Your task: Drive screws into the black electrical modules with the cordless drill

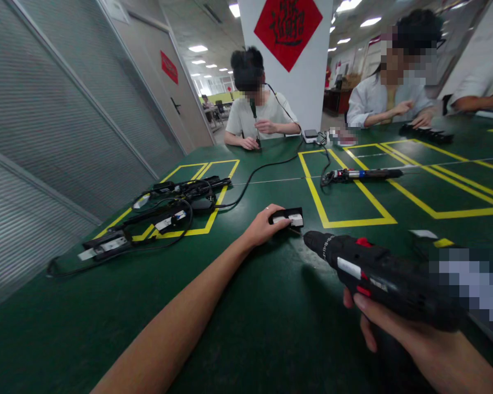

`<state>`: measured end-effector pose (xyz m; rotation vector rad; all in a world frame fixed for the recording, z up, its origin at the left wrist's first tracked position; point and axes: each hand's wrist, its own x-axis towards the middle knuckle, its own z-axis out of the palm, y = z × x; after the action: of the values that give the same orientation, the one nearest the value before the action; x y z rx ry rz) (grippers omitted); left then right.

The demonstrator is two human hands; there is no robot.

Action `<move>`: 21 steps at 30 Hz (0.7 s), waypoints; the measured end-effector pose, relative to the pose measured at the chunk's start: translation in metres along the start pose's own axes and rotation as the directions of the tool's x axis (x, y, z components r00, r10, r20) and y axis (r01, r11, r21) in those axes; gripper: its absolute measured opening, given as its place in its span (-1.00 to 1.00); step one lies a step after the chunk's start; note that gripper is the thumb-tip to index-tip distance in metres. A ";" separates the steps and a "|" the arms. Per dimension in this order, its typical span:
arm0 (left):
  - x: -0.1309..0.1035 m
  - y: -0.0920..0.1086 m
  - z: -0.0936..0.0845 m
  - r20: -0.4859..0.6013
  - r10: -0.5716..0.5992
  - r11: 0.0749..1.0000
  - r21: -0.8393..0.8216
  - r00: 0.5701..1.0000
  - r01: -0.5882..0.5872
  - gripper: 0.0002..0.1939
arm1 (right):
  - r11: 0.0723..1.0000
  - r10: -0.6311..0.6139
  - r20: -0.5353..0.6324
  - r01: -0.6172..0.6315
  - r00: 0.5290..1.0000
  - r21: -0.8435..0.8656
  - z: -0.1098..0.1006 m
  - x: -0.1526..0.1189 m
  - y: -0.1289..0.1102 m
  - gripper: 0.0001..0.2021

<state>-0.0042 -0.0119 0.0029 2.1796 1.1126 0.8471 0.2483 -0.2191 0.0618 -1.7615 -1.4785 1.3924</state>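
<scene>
My left hand point(267, 225) grips a small black block with white parts point(296, 220) on the green table point(246, 306), thumb laid along its near side. A black cordless drill point(363, 268) with red details is held in my right hand point(398, 323), its chuck pointing left toward the block. Between chuck and block a thin bit shows faintly; whether it touches the block I cannot tell. Part of the drill's grip is hidden by the tool's body and my fingers.
Black cabled devices point(181, 205) lie at the left inside yellow tape. A black rod-like tool with wires point(365, 174) lies behind the drill. Across the table one person point(258, 112) holds a screwdriver; another person point(394, 104) handles black parts point(427, 133). A blurred object point(476, 284) sits at right.
</scene>
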 end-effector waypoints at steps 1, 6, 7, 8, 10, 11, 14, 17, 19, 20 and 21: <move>0.000 0.000 0.000 -0.004 -0.002 1.000 0.001 1.000 0.002 -0.57 | 1.000 0.006 0.011 -0.006 1.000 0.008 -0.001 0.001 0.003 -0.50; 0.000 0.000 0.000 -0.008 -0.006 1.000 0.006 1.000 0.007 -0.58 | 0.996 -0.029 0.015 0.028 0.999 0.083 -0.002 0.001 0.006 -0.51; 0.000 0.000 0.000 -0.006 -0.007 1.000 0.006 1.000 0.007 -0.58 | 0.996 -0.027 0.021 0.025 0.999 0.089 -0.002 0.001 0.006 -0.51; 0.000 0.000 0.000 -0.003 -0.008 1.000 0.006 1.000 0.008 -0.58 | 0.996 -0.015 0.023 0.013 1.000 0.089 -0.001 0.001 0.006 -0.50; 0.000 0.000 0.000 0.000 -0.012 1.000 0.008 1.000 0.012 -0.58 | 0.996 0.022 0.024 -0.024 0.999 0.080 0.000 0.001 0.007 -0.49; 0.000 0.000 0.000 0.000 -0.016 1.000 0.009 1.000 0.016 -0.58 | 0.997 0.035 0.019 -0.036 0.999 0.073 0.000 0.001 0.008 -0.48; 0.001 0.000 0.000 -0.006 -0.024 1.000 0.009 1.000 0.024 -0.57 | 0.998 0.017 0.010 -0.018 1.000 0.054 0.000 0.003 0.010 -0.48; 0.001 0.000 0.000 -0.003 -0.025 1.000 0.001 1.000 0.025 -0.57 | 0.999 -0.004 0.024 0.003 1.000 0.047 0.000 0.004 0.010 -0.51; 0.000 0.001 0.000 0.001 -0.027 1.000 0.000 1.000 0.027 -0.58 | 0.997 -0.013 0.022 0.011 1.000 0.072 -0.001 0.005 0.009 -0.53; 0.000 0.001 0.000 0.000 -0.027 1.000 0.000 1.000 0.027 -0.58 | 0.996 -0.015 0.017 0.013 1.000 0.088 -0.001 0.005 0.009 -0.54; 0.000 0.001 -0.001 0.000 -0.026 1.000 0.002 1.000 0.026 -0.58 | 0.995 -0.016 0.014 0.014 1.000 0.098 -0.001 0.005 0.008 -0.54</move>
<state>-0.0043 -0.0123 0.0039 2.1619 1.1393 0.8358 0.2525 -0.2172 0.0537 -1.6799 -1.4034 1.4484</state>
